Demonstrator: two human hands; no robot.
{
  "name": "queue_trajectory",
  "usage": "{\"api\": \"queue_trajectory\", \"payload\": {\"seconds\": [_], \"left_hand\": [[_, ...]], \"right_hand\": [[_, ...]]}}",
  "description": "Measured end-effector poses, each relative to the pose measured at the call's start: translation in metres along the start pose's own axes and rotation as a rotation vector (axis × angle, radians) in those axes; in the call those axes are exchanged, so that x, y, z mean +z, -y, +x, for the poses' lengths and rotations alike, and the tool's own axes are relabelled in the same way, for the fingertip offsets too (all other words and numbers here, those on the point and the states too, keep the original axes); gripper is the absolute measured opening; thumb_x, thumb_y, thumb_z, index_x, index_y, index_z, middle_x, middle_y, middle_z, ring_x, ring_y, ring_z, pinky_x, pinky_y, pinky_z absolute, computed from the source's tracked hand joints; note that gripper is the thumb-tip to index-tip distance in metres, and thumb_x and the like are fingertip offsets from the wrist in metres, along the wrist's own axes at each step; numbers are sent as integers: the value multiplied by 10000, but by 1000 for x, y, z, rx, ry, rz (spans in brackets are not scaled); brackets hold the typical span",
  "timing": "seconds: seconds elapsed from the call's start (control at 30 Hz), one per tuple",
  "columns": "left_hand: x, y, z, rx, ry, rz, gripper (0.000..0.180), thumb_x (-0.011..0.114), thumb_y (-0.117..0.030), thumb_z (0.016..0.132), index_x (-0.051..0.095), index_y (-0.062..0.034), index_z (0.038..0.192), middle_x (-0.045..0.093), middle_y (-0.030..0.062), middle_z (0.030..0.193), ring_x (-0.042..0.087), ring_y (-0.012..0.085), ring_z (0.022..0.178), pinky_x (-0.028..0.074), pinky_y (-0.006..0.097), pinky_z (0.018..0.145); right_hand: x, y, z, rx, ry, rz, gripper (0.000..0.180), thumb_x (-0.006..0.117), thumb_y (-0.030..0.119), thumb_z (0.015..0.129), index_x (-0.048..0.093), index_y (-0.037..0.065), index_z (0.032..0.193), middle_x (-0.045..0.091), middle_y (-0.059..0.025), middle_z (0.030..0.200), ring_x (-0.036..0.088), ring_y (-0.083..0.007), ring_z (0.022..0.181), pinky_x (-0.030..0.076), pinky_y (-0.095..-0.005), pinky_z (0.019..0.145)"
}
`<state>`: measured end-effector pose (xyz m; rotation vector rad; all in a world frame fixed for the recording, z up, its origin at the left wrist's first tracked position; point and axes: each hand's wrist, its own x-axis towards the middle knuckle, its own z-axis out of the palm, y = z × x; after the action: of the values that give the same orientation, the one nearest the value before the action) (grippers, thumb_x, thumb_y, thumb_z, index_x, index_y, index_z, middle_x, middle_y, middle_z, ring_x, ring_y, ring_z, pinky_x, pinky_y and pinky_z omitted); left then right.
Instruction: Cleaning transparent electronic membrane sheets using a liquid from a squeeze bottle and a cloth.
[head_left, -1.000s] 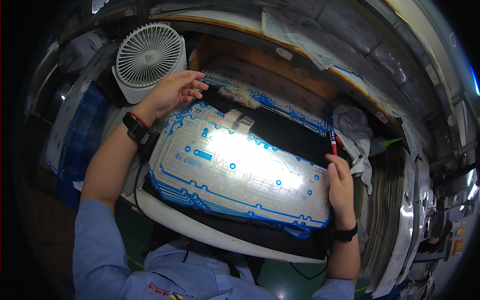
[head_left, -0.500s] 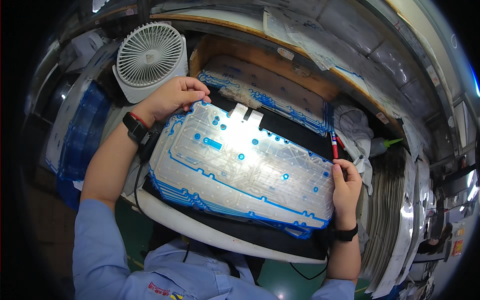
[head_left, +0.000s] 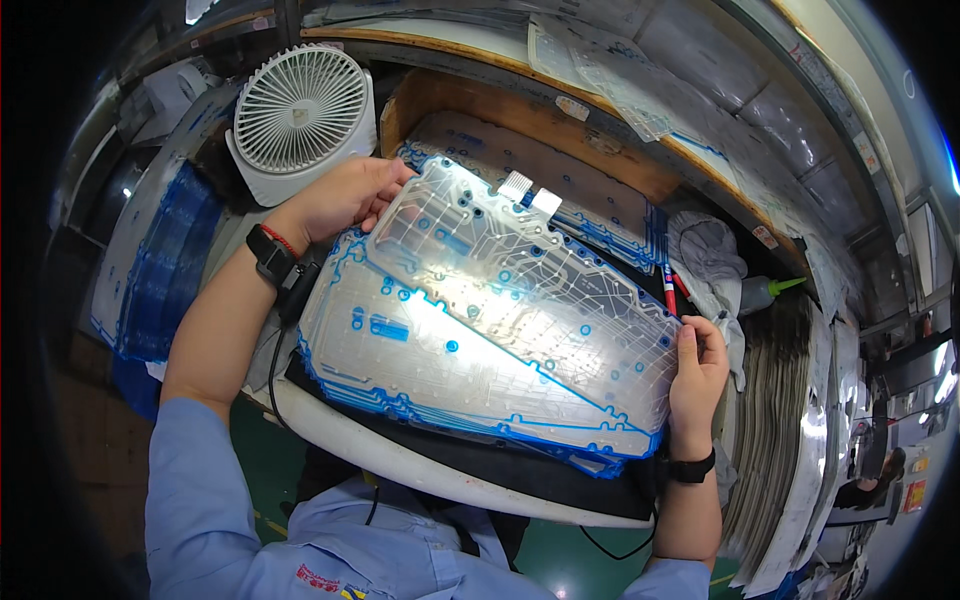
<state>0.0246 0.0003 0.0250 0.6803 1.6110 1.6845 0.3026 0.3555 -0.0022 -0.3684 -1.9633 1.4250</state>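
A clear flexible circuit sheet, edged in blue and printed with fine silver traces, is lifted at a tilt over a stack of like sheets. Two short white connector tails stick out from its far edge. My left hand pinches its far left corner between thumb and fingers. At the right end, my right hand grips the sheet's edge, thumb on top. The lifted sheet's near edge runs slantwise across the stack, and bright glare covers part of both.
Behind the work lies another pile of blue-edged sheets in a wooden tray. A white fan stands at the far left. To the right are a red marker, a grey cloth, a green-tipped bottle and stacked panels.
The top sheet has risen off the stack and shifted away from me, its left end most. My left hand moved slightly with it; the right hand shifted a little rightward.
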Motion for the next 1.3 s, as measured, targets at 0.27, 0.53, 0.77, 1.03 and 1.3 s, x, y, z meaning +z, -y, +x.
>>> {"api": "queue_trajectory", "payload": {"seconds": [0.27,0.53,0.77,1.03,1.3], "left_hand": [[-2,9,7,86,-130,61,146,534,-181,968,587,-47,953,658,10,855,470,0,520,364,136,462],[-5,10,9,121,-154,-41,162,508,-187,980,581,-47,1014,650,7,865,488,5,551,367,139,467],[-8,11,9,142,-136,-37,180,502,-200,983,580,-47,1036,640,-1,857,503,10,574,383,142,493],[-10,18,14,271,-159,-129,142,527,-168,968,599,-58,1024,622,27,1052,555,53,772,441,173,679],[-17,22,16,296,-176,-51,108,545,-52,926,631,-46,991,588,33,1155,586,108,975,486,269,872]], "right_hand": [[4,4,2,86,-63,245,192,530,132,969,589,-16,1075,525,45,790,447,-30,701,364,-174,655],[0,-1,3,129,-33,255,177,495,128,982,592,-9,1037,546,40,790,450,-26,687,357,-172,640],[-1,2,3,107,-19,260,177,501,128,980,595,-5,1048,558,48,777,442,-9,648,348,-165,589],[-5,-3,0,-11,-129,231,229,509,203,990,584,1,1066,559,28,751,450,-33,622,354,-179,566],[-4,3,-1,-8,-62,324,225,490,105,979,514,-22,1162,633,-110,991,613,-125,824,493,-224,708]]}}
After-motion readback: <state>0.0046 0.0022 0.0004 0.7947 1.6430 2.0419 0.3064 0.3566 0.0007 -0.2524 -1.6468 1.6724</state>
